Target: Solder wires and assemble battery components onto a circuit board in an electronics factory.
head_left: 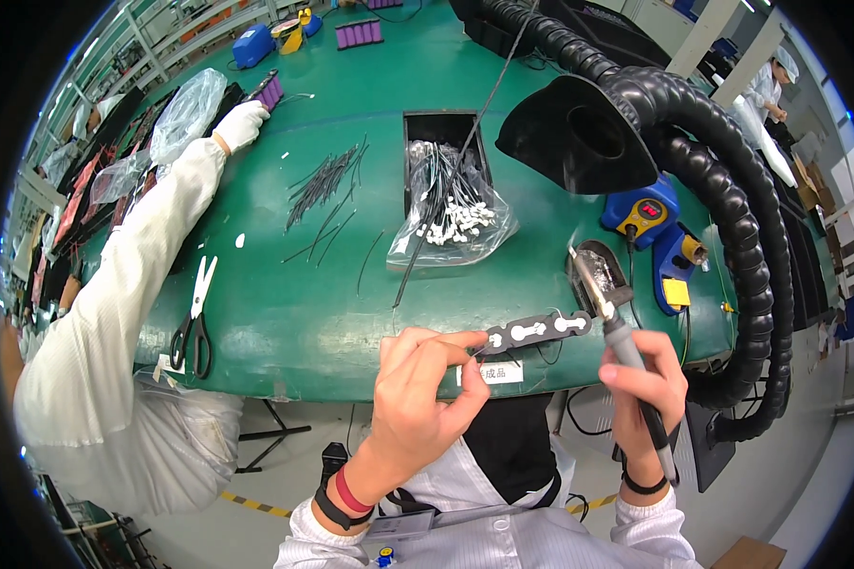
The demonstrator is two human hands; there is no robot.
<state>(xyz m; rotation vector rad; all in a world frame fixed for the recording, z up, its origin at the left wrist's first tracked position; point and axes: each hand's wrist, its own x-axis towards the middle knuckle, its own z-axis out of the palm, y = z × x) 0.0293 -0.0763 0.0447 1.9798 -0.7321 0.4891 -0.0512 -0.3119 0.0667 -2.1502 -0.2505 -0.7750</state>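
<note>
Black-handled scissors [199,327] lie blades-up at the left of the green mat [285,284]. Above them, at upper left, a co-worker's gloved hand [242,126] touches a purple battery pack [269,92]. Loose black wires [323,185] lie scattered left of centre. At lower centre, the left hand [413,394] has its thumb and forefinger extended to the left end of a dark strip with white tabs [536,329]; whether they pinch a thin wire I cannot tell. The strip slants slightly up to the right. Above, a black tray [444,123] holds bagged white-ended leads [455,218]. At lower right, the right hand [647,384] grips a soldering iron [626,347], its tip over a small oval tin [615,269]. Farther right stands a blue soldering station [643,201].
</note>
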